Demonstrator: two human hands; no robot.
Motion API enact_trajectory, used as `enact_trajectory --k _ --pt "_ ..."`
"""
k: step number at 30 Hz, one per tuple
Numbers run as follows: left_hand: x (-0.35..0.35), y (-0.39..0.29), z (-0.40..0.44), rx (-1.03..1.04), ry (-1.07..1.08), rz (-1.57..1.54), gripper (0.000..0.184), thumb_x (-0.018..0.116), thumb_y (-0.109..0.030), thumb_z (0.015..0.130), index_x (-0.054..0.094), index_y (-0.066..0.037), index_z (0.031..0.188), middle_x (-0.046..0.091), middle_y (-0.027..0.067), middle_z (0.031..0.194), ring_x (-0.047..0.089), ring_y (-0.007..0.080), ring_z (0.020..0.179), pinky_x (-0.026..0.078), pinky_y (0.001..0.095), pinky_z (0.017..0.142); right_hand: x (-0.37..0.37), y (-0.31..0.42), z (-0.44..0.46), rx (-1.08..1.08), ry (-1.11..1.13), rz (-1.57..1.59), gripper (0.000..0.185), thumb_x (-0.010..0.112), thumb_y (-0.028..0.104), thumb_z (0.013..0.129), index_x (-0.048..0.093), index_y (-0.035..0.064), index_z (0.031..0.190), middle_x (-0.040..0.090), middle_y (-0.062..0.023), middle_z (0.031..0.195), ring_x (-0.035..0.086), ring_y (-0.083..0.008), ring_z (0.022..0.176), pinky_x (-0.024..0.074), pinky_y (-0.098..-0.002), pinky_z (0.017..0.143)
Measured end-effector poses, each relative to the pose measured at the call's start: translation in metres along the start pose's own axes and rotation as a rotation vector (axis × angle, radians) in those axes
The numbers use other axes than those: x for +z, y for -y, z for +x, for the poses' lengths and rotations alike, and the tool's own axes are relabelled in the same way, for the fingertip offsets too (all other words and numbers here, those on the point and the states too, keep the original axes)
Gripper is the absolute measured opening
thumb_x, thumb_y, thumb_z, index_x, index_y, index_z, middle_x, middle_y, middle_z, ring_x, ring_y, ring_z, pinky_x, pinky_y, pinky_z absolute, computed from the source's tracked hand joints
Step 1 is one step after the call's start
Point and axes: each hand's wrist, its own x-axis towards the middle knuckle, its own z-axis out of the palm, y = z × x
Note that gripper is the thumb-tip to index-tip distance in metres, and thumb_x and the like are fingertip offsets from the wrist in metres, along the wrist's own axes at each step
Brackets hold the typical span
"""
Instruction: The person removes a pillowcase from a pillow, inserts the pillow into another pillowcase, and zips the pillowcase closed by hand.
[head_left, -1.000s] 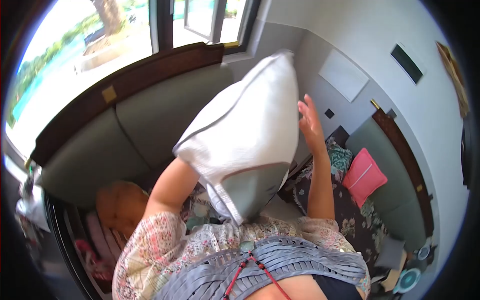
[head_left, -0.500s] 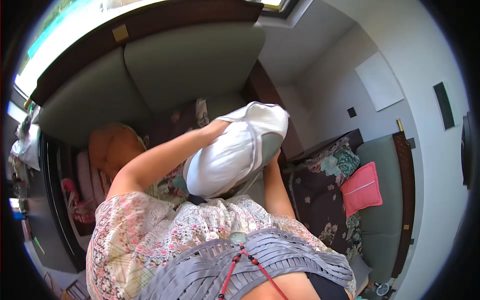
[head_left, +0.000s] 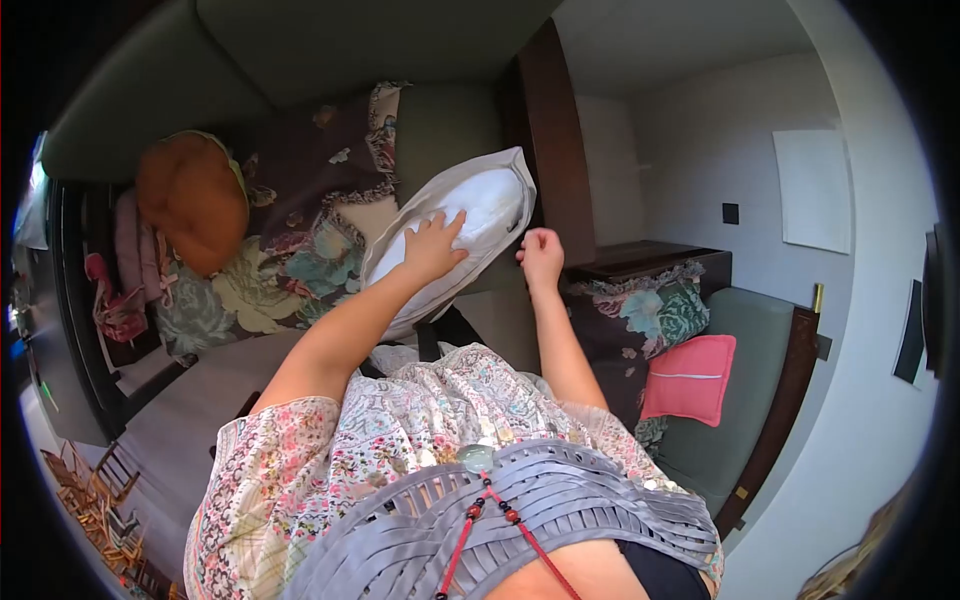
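A white cushion cover (head_left: 388,255) with grey edging lies tilted in front of me, its long opening facing up. Inside it shows a smooth white cushion insert (head_left: 492,192). My left hand (head_left: 435,245) rests on the white insert, fingers spread and pressing flat. By the right-hand rim of the cover is my right hand (head_left: 542,258), its fingers curled closed; whether they pinch the edge or something small cannot be made out. The underside of the cover is hidden.
Behind the cover stands a green padded sofa (head_left: 440,125) with a dark floral throw (head_left: 300,150) and an orange cushion (head_left: 192,200). On the right, a pink cushion (head_left: 690,380) leans on another green seat (head_left: 745,400). Small wooden chairs (head_left: 95,500) are at lower left.
The white cover has turned from a bulging upright shape to a tilted one with its opening upward. My left hand has moved from its outside onto the insert. My right hand has come into view.
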Motion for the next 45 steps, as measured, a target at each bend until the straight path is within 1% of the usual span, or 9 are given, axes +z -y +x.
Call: enact_trajectory --k 3,7,13,17,32,38,41,44,45 --pt "0.018 -0.023 0.008 0.002 -0.035 0.091 0.069 0.062 -0.038 0.070 0.032 -0.022 0.130 0.043 0.0147 0.118 0.046 0.0311 0.102 0.034 0.0518 0.081 -0.013 0.017 0.053 -0.061 0.068 -0.466 0.030 0.057 0.029 0.074 0.053 0.0024 0.087 0.060 -0.0155 0.078 0.058 -0.0308 0.078 0.0452 -0.0358 0.070" --pt "0.032 -0.042 0.011 -0.053 -0.039 0.134 0.068 0.063 -0.035 0.069 0.033 -0.020 0.128 0.045 0.0130 0.111 0.047 0.0285 0.099 0.037 0.0477 0.076 -0.008 -0.006 0.082 0.010 0.078 -0.775 0.044 0.063 0.038 0.066 0.053 0.0002 0.088 0.060 -0.0166 0.081 0.057 -0.0350 0.079 0.0444 -0.0382 0.072" --pt "0.027 -0.051 0.025 -0.159 0.068 0.111 0.067 0.062 -0.029 0.070 0.031 -0.019 0.129 0.043 0.0150 0.114 0.045 0.0297 0.103 0.034 0.0499 0.081 -0.018 -0.019 0.083 0.352 0.234 -0.468 0.042 0.063 0.038 0.070 0.054 0.0020 0.090 0.059 -0.0097 0.080 0.058 -0.0197 0.073 0.0464 -0.0329 0.064" --pt "0.029 -0.039 0.031 0.363 -0.273 0.275 0.069 0.060 -0.016 0.067 0.031 -0.019 0.130 0.033 0.0150 0.128 0.034 0.0317 0.117 0.026 0.0543 0.092 -0.033 -0.007 0.071 0.550 0.387 -0.042 0.030 0.063 0.029 0.073 0.055 0.0052 0.089 0.056 -0.0028 0.071 0.056 -0.0123 0.064 0.0443 -0.0257 0.054" --pt "0.084 -0.034 0.094 0.406 0.109 0.531 0.045 0.056 -0.026 0.069 0.050 -0.009 0.111 0.044 0.0092 0.110 0.036 0.0267 0.106 0.036 0.0474 0.076 0.019 0.014 0.068 0.290 0.499 0.193 0.005 0.055 0.003 0.073 0.050 0.0031 0.076 0.055 -0.0042 0.064 0.053 -0.0095 0.051 0.0423 -0.0198 0.047" --pt "0.104 -0.010 0.098 0.319 0.152 -0.336 0.030 0.058 -0.014 0.066 0.058 -0.006 0.095 0.055 0.0107 0.096 0.049 0.0258 0.090 0.037 0.0353 0.072 0.041 -0.004 0.086 0.384 0.479 0.155 0.006 0.055 0.007 0.075 0.052 0.0026 0.077 0.055 -0.0031 0.064 0.052 -0.0085 0.051 0.0415 -0.0198 0.046" --pt "0.071 0.000 0.093 -0.305 0.376 -1.509 0.014 0.052 -0.004 0.068 0.060 -0.002 0.079 0.059 0.0141 0.073 0.055 0.0306 0.069 0.042 0.0311 0.060 0.054 -0.006 0.088 0.408 0.463 0.187 0.008 0.056 0.008 0.076 0.052 0.0015 0.078 0.055 -0.0033 0.064 0.052 -0.0090 0.051 0.0413 -0.0202 0.045" --pt "0.048 -0.007 0.093 0.058 -0.116 -0.633 0.013 0.054 -0.010 0.072 0.060 -0.001 0.080 0.058 0.0152 0.072 0.056 0.0295 0.067 0.044 0.0330 0.061 0.068 -0.014 0.093 0.325 0.435 0.144 0.011 0.057 0.009 0.076 0.052 -0.0004 0.078 0.056 -0.0043 0.064 0.053 -0.0100 0.050 0.0417 -0.0212 0.044" --pt "0.030 -0.018 0.092 -0.100 -0.135 -0.581 0.017 0.055 -0.016 0.074 0.059 0.000 0.080 0.058 0.0152 0.073 0.057 0.0278 0.067 0.044 0.0342 0.061 0.069 -0.012 0.092 0.329 0.424 0.183 0.010 0.057 0.008 0.076 0.052 -0.0005 0.078 0.056 -0.0044 0.062 0.053 -0.0102 0.050 0.0416 -0.0217 0.044"
